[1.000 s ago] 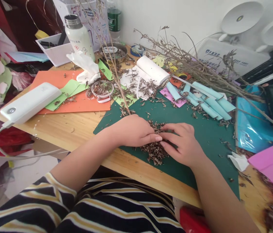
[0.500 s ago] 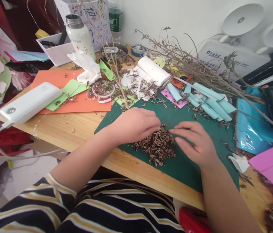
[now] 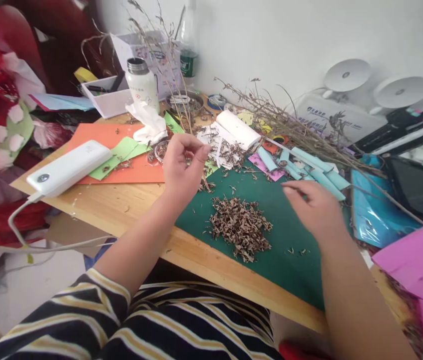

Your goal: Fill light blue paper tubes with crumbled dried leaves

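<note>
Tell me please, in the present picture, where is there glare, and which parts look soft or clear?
In the head view, white glare shows on the blue plastic packet; in the head view, the left hand and right hand look slightly soft; in the head view, the dried leaf pile is clearer, though its finest pieces run together.

One head-worn camera looks forward and down across the desk [image 3: 98, 205].
</note>
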`<state>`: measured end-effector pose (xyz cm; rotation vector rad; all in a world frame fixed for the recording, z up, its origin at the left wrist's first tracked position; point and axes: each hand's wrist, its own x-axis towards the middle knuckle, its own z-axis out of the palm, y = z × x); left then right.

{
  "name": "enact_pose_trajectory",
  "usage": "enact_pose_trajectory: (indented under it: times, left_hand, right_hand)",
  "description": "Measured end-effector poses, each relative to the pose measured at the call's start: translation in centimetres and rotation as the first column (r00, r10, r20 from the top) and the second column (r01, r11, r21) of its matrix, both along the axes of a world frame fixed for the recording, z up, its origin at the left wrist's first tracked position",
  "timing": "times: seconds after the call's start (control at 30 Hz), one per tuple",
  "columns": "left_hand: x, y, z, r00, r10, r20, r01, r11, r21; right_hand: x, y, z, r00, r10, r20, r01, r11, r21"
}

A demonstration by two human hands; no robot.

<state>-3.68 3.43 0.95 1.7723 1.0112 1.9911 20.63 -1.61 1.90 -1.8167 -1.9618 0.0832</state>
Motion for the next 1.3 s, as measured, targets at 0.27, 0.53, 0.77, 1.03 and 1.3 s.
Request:
enact_pose_trajectory:
  times: [0.27, 0.53, 0.77, 1.03, 1.3]
  left_hand:
    - [0.2, 0.7, -0.5, 0.913, -0.128, 0.387, 0.145, 0.989, -0.015]
    - [0.5, 0.1, -1.2, 0.951, -0.198, 0.236, 0.228, 0.968, -0.105]
    - [1.0, -0.8, -0.9, 0.987, -0.154, -0.039, 0.152, 0.987, -0.052]
    - [1.3, -0.8, -1.0, 0.967, -0.143, -0.211, 0.134, 0.990, -0.053]
    - [1.3, -0.8, -1.0, 0.935, -0.163, -0.315, 0.187, 0.981, 0.047]
  right_hand:
    - [-9.9, 7.9, 1.7, 0.953, 0.140, 0.269, -0.014, 0.906, -0.423]
    - [-7.6, 3.2, 2.6, 0.959, 0.097, 0.265, 0.015, 0.921, -0.388]
    - [3.6, -0.7, 6.9, 0.864, -0.448, 0.228, 0.492, 0.847, -0.202]
    - [6.2, 2.6, 3.1, 0.861, -0.363, 0.357, 0.466, 0.845, -0.262]
    - [5.3, 5.9, -1.0, 0.824, -0.423, 0.377, 0.488, 0.868, -0.094]
